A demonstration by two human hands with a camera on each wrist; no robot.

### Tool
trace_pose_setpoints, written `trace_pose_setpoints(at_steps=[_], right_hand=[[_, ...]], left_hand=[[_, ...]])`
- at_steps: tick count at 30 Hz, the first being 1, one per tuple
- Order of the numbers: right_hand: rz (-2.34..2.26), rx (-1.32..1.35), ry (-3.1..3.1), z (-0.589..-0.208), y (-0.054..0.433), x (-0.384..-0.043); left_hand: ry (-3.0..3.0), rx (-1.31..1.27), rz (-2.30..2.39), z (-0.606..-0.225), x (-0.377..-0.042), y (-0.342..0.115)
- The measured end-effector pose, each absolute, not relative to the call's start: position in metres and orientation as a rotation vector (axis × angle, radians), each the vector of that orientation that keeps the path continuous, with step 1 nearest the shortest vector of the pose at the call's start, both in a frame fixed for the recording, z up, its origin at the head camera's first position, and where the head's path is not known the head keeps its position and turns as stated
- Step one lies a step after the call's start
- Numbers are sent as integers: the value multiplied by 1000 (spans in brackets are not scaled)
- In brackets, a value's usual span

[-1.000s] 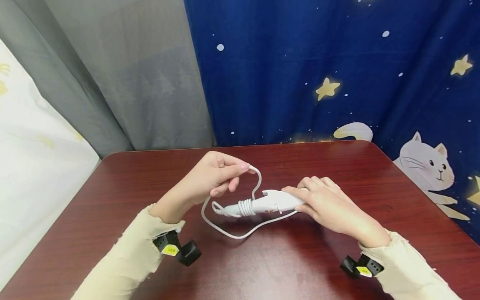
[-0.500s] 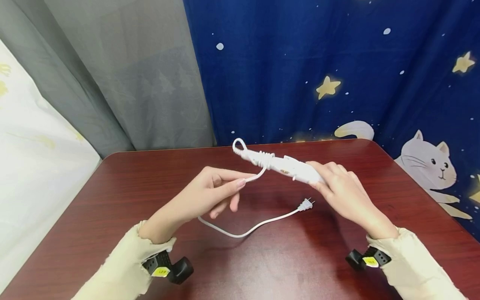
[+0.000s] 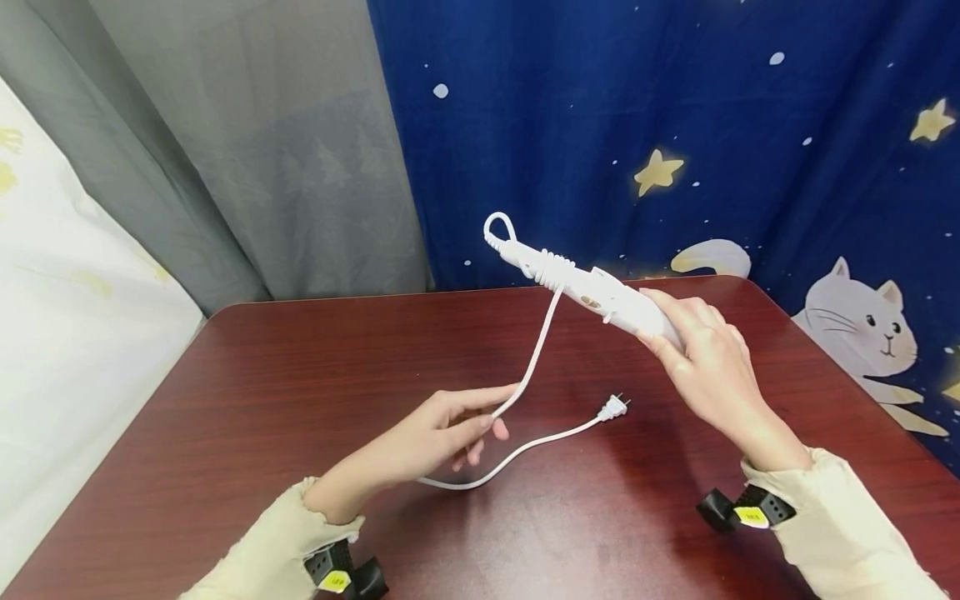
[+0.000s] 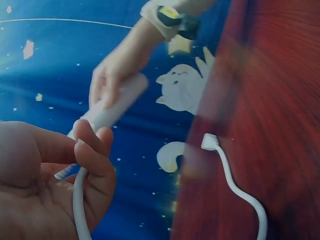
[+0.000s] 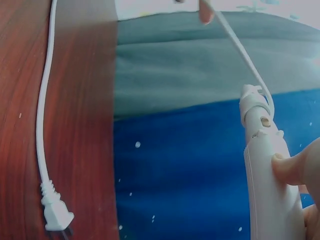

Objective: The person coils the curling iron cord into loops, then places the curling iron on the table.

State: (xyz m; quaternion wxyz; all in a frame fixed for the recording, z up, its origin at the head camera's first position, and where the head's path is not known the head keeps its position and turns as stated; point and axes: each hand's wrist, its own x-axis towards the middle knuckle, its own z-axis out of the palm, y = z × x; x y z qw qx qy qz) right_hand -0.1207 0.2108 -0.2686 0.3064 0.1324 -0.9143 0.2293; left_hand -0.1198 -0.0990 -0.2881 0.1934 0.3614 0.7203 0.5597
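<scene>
My right hand grips a white hair straightener by its wide end and holds it tilted above the table, narrow end up and to the left. Several turns of white cord are wound round the narrow part, and a small loop stands out at its tip. From these turns the cord runs down to my left hand, which pinches it between thumb and fingers. Past the left hand, the cord lies on the table and ends in a two-prong plug. The right wrist view shows the thumb on the straightener's side.
A dark red wooden table spreads under both hands. Behind it hang a grey curtain and a blue curtain with stars and a cat. White cloth hangs at the left.
My right hand has lifted the straightener up and to the right. My left hand has moved down with the cord, and a longer stretch now hangs between them. The plug has come into view.
</scene>
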Motion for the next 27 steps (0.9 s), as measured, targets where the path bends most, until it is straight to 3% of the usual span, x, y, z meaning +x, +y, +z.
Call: trace_pose_setpoints(at_steps=[12,20,27], right_hand=[[683,423,-2342,-252,203,-99],[813,485,-2277,-240,201,-86],[800,532,-2268,-234,199,-78]], left_hand=[[2041,951,1597,-313,-144,-105],[2066,690,1706,-321,-172,-109],[2001,809,1645,-321,-194,-113]])
